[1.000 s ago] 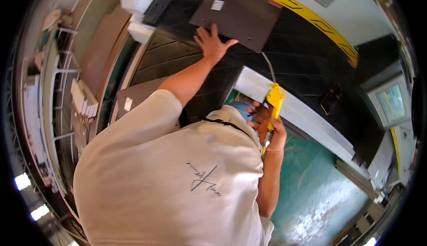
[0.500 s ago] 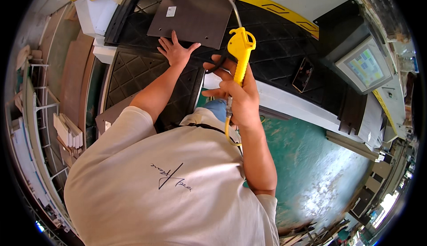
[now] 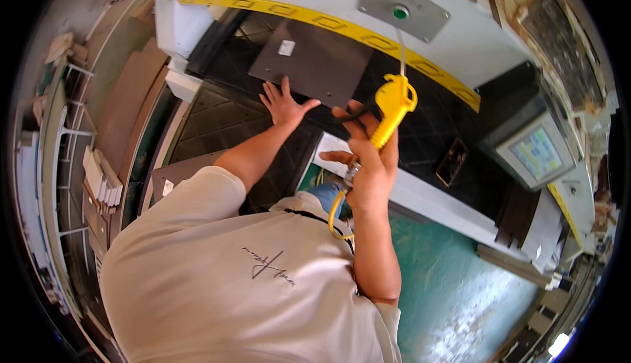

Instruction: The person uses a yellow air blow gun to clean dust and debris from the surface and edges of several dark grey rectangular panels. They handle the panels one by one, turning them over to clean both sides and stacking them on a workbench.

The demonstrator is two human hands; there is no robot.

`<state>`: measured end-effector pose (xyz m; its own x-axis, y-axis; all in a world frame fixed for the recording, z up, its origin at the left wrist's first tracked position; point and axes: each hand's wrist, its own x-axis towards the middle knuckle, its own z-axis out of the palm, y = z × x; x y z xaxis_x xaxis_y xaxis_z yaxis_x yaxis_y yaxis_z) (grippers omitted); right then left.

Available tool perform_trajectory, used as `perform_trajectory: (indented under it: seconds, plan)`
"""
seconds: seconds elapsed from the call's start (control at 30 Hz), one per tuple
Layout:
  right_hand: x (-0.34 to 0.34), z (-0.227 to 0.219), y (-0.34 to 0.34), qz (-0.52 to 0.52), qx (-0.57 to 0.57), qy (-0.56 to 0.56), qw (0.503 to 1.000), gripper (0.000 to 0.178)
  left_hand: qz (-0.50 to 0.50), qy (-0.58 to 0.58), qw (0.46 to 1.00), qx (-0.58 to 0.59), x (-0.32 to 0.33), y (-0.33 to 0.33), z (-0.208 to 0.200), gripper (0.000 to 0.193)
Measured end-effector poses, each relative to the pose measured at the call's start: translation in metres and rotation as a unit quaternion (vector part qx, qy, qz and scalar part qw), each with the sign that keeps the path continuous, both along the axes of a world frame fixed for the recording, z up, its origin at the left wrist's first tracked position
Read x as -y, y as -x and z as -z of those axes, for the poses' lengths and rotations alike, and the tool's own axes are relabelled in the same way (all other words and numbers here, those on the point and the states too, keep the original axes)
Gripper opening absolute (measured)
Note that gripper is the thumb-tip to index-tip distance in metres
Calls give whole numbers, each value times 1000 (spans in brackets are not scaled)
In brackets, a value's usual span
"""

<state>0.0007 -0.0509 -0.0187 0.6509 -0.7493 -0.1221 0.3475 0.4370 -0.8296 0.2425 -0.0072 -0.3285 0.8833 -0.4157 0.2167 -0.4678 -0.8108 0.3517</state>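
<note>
My right hand (image 3: 372, 176) grips a yellow air blow gun (image 3: 395, 107), with several fingers stretched out to the side. The gun's thin metal nozzle points away from me, and a yellow hose (image 3: 334, 215) hangs from its lower end. With fingers spread, my left hand (image 3: 286, 108) lies at the near edge of a dark brown panel (image 3: 312, 64). This flat board bears a small white label and has small holes near its front edge. It rests on the black machine bed, its far edge next to the yellow strip.
Across the machine front runs a yellow strip (image 3: 322, 21), below a plate with a green button (image 3: 400, 12). A lit screen (image 3: 536, 153) juts out at right. A phone-like dark rectangle (image 3: 452, 162) lies on the black bed (image 3: 420, 126). Boards (image 3: 102, 179) are stacked at left.
My view has turned, so the scene sits lower and the green button now shows. The blow gun leans further right. My left hand stays spread at the panel's near edge.
</note>
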Motion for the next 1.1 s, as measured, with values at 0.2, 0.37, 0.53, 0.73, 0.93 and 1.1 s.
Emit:
perform_trajectory:
  seconds: [0.2, 0.37, 0.53, 0.73, 0.93, 1.1]
  plan:
    - [2, -9, -11, 3, 0, 6, 1000, 69, -15, -1, 1000, -24, -7, -6, -3, 132]
    - [20, -9, -23, -5, 10, 5, 1000, 66, 0, -4, 1000, -31, -2, -1, -4, 128]
    - [9, 4, -5, -35, 26, -16, 999, 65, -8, 2, 1000, -5, -9, -5, 10, 131]
    - [16, 56, 46, -154, -27, -37, 987, 66, -11, -16, 1000, -18, -3, -4, 3, 131]
    - [9, 116, 100, -237, -211, -32, 948, 44, -13, -16, 1000, -19, -2, -2, -1, 132]
    - [-2, 148, 135, -248, -238, -45, 938, 37, -13, -22, 1000, -4, -3, -6, 6, 133]
